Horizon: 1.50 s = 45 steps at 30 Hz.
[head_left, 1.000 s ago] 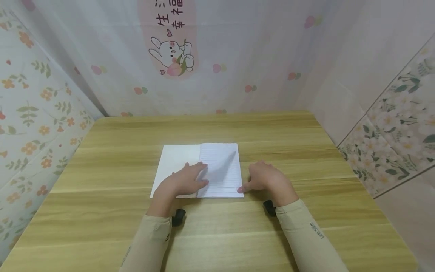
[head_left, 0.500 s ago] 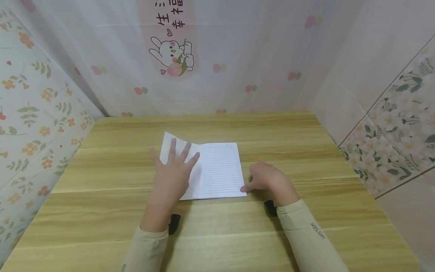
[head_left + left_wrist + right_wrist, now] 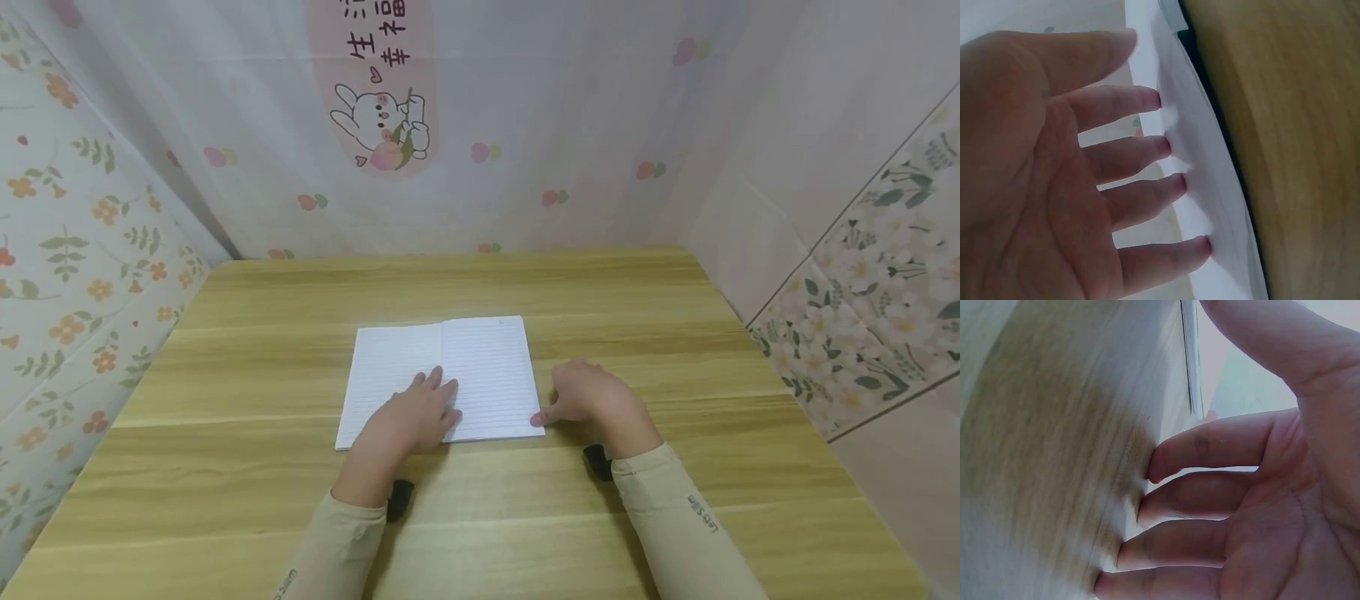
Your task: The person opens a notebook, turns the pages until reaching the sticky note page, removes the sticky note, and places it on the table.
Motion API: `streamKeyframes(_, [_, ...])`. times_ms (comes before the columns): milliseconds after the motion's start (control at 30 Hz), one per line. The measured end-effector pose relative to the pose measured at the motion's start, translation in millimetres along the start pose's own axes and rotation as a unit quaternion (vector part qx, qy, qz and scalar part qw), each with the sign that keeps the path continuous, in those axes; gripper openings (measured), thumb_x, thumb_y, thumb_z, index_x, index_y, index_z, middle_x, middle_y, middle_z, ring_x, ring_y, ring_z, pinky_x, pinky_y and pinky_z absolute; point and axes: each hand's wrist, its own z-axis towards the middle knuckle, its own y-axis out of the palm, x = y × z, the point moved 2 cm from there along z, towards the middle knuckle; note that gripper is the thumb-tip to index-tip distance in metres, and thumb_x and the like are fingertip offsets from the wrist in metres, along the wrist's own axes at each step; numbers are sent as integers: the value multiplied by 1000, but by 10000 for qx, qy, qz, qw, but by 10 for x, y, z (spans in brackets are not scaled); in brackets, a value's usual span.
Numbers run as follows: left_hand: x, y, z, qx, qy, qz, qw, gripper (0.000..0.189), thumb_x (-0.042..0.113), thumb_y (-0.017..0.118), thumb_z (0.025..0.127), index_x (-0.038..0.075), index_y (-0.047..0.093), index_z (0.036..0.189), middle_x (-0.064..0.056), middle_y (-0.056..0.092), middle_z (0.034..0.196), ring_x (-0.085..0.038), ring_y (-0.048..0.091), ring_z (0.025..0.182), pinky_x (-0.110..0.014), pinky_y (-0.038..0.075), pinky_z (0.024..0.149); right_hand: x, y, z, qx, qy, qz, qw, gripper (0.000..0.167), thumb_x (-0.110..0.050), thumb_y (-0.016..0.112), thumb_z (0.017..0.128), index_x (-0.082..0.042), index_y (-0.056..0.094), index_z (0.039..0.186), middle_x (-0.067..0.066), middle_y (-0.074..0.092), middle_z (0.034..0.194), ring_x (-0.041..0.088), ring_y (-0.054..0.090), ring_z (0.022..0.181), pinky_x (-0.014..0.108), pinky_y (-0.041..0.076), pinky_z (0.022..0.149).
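An open notebook (image 3: 487, 367) lies flat on the table, with lined white pages on both sides of its fold. My left hand (image 3: 420, 414) rests its fingertips on the left page near the fold, towards the lower edge. In the left wrist view the fingers of that hand (image 3: 1085, 156) are spread and fairly straight, touching the white paper (image 3: 1216, 225). At the notebook's lower right corner, my right hand (image 3: 592, 393) sets its thumb on the page. Its other fingers (image 3: 1185, 494) touch the wood beside the notebook's edge, as the right wrist view shows.
The wooden table (image 3: 637, 308) reaches back to a pale curtain (image 3: 525, 100) printed with a rabbit. Floral panels stand at the left (image 3: 82, 275) and right. A black wrist device (image 3: 400, 500) sits under the left wrist, another (image 3: 597, 461) under the right.
My left hand swung left with a lifted page, laid it down on the left side, and came back near the fold. A lined page now shows there. The right hand has stayed almost still.
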Motion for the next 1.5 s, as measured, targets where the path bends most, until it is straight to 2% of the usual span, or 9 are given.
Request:
streamKeyframes(100, [-12,1,12,-37,62,-92,9999,58,33,49,113,5,41,163,-25,25,175,-49,24,162,-73,30,124,1,-6,-3,3,14,15,10000,56,-47,89,85,-14,47,67,-3,30,71,15,35,70,32,35,66])
streamKeyframes(300, [-8,-26,17,-3,165,-37,9999,57,31,49,112,1,44,161,-29,27,173,-52,27,160,-65,32,127,-3,-6,-16,4,32,64,10000,56,-48,89,85,-14,49,66,-3,30,70,15,35,69,32,35,65])
streamKeyframes(567, [30,7,44,18,-23,-208,9998,62,39,52,111,3,43,161,-18,22,178,-54,25,160,-81,30,118,-13,3,-23,34,9,50,10000,60,-47,89,85,-15,43,63,-4,28,68,14,32,67,31,33,64])
streamKeyframes(700, [57,-2,58,47,-48,-88,9999,60,39,53,111,2,46,157,-17,29,176,-55,28,159,-82,34,115,-7,6,-20,46,15,25,10000,62,-49,89,85,-15,42,63,-4,28,67,14,32,67,30,33,64])
streamKeyframes(967, [87,-52,49,98,-26,-70,9999,57,35,52,112,0,48,155,-17,32,174,-56,32,157,-80,38,113,1,11,-19,32,39,75,10000,62,-48,89,85,-16,41,62,-4,26,66,14,31,66,30,32,64])
streamKeyframes(1100, [96,-65,39,136,29,-34,9999,54,31,50,113,-3,48,154,-18,33,173,-57,34,155,-77,40,114,-4,16,-21,67,23,83,9999,63,-47,89,85,-16,40,61,-5,26,65,14,30,67,30,32,64])
streamKeyframes(1300, [109,-101,43,267,253,90,9993,49,22,49,112,-9,51,150,-25,40,168,-57,46,147,-64,45,118,-13,10,-17,46,71,69,9999,61,-47,89,85,-15,42,61,-4,27,66,14,32,67,30,32,64])
streamKeyframes(1500, [104,-114,42,314,405,154,9986,46,18,49,111,-13,52,146,-28,42,165,-55,56,138,-56,55,106,-19,10,-17,38,89,100,9999,61,-47,89,85,-15,43,62,-4,27,67,15,32,67,30,32,64])
